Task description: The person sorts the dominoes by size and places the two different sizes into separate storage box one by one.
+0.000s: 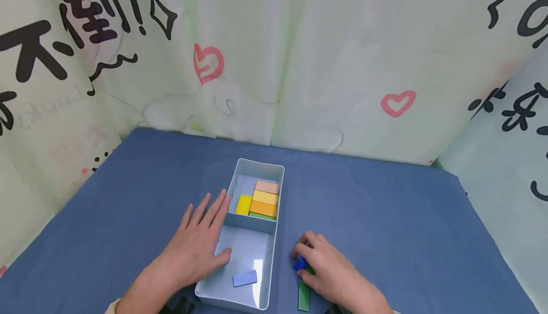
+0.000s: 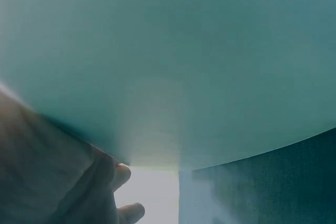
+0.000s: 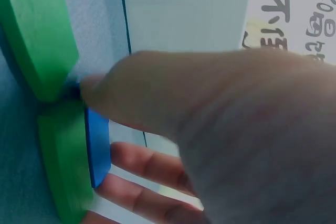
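My right hand (image 1: 331, 269) pinches a blue block (image 1: 300, 263) between thumb and fingers, just right of a light-blue divided box (image 1: 252, 223). In the right wrist view the blue block (image 3: 98, 145) stands on edge against one green block (image 3: 65, 163), with another green block (image 3: 39, 35) beyond the thumb. Part of a green block (image 1: 303, 297) shows below the hand in the head view. My left hand (image 1: 197, 245) lies along the box's left side with straight fingers, its thumb over the rim. A periwinkle block (image 1: 245, 278) lies in the near compartment.
The far compartment holds a yellow block (image 1: 243, 204), a pink block (image 1: 267, 187), a pale yellow block (image 1: 265, 197), an orange block (image 1: 263, 208) and a green one (image 1: 262, 217). A blue cloth (image 1: 385, 219) covers the table. Printed curtains (image 1: 334, 57) hang behind and at the sides.
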{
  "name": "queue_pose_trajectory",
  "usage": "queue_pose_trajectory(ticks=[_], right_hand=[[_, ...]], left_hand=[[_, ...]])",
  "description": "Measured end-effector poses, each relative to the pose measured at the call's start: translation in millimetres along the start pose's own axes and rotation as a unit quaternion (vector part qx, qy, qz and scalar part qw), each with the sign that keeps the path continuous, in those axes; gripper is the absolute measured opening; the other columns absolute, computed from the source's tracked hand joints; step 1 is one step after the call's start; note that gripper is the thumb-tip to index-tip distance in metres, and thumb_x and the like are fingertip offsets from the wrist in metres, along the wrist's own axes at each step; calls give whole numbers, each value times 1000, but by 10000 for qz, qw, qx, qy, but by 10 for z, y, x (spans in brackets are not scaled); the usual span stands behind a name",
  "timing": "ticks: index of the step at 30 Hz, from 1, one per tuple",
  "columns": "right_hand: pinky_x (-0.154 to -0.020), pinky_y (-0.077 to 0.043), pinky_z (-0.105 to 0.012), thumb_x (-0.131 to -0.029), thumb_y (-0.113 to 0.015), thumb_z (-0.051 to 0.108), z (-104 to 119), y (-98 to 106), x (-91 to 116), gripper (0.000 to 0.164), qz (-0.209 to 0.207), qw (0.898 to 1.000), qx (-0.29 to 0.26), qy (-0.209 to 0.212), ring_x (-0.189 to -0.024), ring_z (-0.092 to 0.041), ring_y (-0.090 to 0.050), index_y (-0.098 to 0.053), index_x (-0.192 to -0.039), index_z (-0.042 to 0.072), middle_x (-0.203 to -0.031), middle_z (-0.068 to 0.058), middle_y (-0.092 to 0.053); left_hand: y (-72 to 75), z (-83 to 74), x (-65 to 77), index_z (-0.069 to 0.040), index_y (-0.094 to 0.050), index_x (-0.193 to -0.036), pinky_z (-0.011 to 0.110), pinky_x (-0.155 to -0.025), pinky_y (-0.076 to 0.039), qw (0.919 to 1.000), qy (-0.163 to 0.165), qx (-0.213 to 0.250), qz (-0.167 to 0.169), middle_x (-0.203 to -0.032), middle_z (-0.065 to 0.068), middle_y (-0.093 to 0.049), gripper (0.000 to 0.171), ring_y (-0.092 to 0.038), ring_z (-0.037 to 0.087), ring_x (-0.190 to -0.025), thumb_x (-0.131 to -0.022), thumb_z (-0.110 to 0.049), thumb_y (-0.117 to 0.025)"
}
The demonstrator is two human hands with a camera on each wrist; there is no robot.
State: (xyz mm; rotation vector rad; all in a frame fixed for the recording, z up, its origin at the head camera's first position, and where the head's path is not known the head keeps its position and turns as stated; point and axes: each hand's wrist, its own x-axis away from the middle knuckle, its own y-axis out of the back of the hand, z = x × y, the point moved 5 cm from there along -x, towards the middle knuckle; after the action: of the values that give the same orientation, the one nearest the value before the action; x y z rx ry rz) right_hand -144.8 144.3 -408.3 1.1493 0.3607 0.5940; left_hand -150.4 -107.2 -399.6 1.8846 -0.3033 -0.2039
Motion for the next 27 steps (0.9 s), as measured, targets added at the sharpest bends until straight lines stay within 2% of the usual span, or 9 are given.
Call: queue_pose_trajectory(ticks=[2, 6, 8, 13, 19, 24, 27], right_hand=[[-68, -44, -24, -84, -75, 14, -4, 6, -16, 22, -10, 10000, 25, -60, -90, -10, -45, -67, -103, 23, -108, 9, -53], [-66, -42, -22, -85, -75, 13, -10, -30, 3, 22, 177, 9997, -88, -120, -91, -10, -44, -66, -103, 23, -108, 10, -52], [-66, -41, -21, -84, -74, 10, -11, -42, 12, 23, 155, 9998, -104, -83, -89, -10, -43, -66, -102, 23, -107, 10, -52], [-68, -42, -21, -82, -73, 8, 9, 5, -2, 22, -199, 9997, 96, 77, -86, -8, -42, -67, -99, 22, -103, 10, -52], [-69, -43, -20, -83, -72, 9, 7, -1, 32, 21, -200, 9997, -109, 73, -86, -6, -42, -68, -99, 22, -102, 11, -54], [-67, -44, -20, -84, -74, 11, 47, 74, 5, 18, -552, 9982, -57, 217, -84, -5, -41, -68, -95, 23, -98, 13, -53], [-68, -44, -21, -86, -74, 13, 73, 84, -1, 16, -544, 9982, -64, 259, -86, -5, -42, -68, -97, 23, -99, 13, -53]], left_hand=[[13, -7, -9, -14, -11, -161, 68, -117, -17, 10000, -42, 18, -31, -169, 2, -7, 95, -14, 39, -153, -88, -39, -68], [-28, -8, 7, -15, -9, -161, 68, -117, -15, 9995, 1, 173, 274, -169, 1, -5, 93, -13, 37, -154, -90, -37, -66], [-49, -10, 8, -14, -10, -161, 68, -118, -14, 9993, -7, 194, 312, -169, 1, -6, 92, -14, 37, -154, -91, -37, -65], [-9, -26, -19, -12, -12, -161, 68, -117, -17, 10000, -84, 19, 7, -169, 4, -8, 92, -17, 37, -153, -90, -38, -66], [-49, -20, 10, -11, -12, -160, 68, -118, -14, 9997, 62, 60, 222, -169, 4, -7, 92, -15, 37, -153, -90, -39, -64], [-8, -15, -17, -11, -13, -160, 67, -118, -14, 10000, 56, -47, 12, -169, 5, -5, 92, -11, 37, -154, -89, -39, -65], [-15, 1, -13, -11, -14, -160, 67, -118, -14, 9998, 139, -75, 90, -169, 6, -3, 92, -9, 37, -154, -89, -39, -65]])
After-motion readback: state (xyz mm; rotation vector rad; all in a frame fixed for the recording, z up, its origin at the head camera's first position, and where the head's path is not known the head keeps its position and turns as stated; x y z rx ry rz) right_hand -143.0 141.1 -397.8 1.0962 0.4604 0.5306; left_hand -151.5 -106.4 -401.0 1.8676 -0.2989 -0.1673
